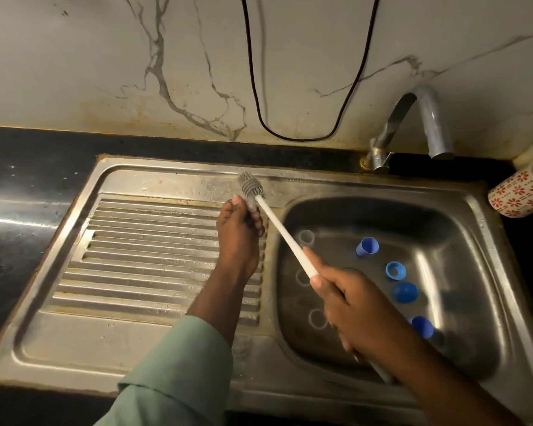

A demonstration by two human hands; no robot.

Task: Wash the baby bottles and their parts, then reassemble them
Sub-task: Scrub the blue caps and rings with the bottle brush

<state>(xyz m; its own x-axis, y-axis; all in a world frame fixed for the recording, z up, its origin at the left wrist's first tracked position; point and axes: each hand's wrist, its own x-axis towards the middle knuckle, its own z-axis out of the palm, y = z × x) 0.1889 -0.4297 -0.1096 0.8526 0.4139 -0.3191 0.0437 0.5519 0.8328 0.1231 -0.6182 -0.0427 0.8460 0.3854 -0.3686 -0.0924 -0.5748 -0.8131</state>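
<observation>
Lower centre of frame: green sleeve (pixel 179 373) on the left arm, reaching up over the ribbed draining board (pixel 142 256) of the steel sink (pixel 490 272). Lower right: right hand (pixel 348 305) clenched round the white handle of the bottle brush (pixel 285 238), handle running diagonally up-left from the fist; handle end pokes out behind the wrist. Centre: left hand (pixel 239 232), fingers curled up at the grey bristle head (pixel 250 188), pinching a small clear part (pixel 253 207) right against the bristles; what part exactly, cannot tell. Brush head sits above the top edge of the draining board, upper centre.

Right half: sink basin holds loose bottle parts. Blue cap (pixel 367 246) lying on its side, blue ring (pixel 396 269) below it, blue dome cap (pixel 404 292) just below that, another blue cap (pixel 422 326) lower right, partly behind the right arm. Clear pieces on the basin's left side: one clear cup (pixel 307 238) by the handle, clear rings lower, faint.

Far right edge: floral mug (pixel 520 193) on the black counter (pixel 28 167). Upper right: chrome tap (pixel 413 127). Upper centre: black cable (pixel 296 138) looping down the marble wall (pixel 105 56).
</observation>
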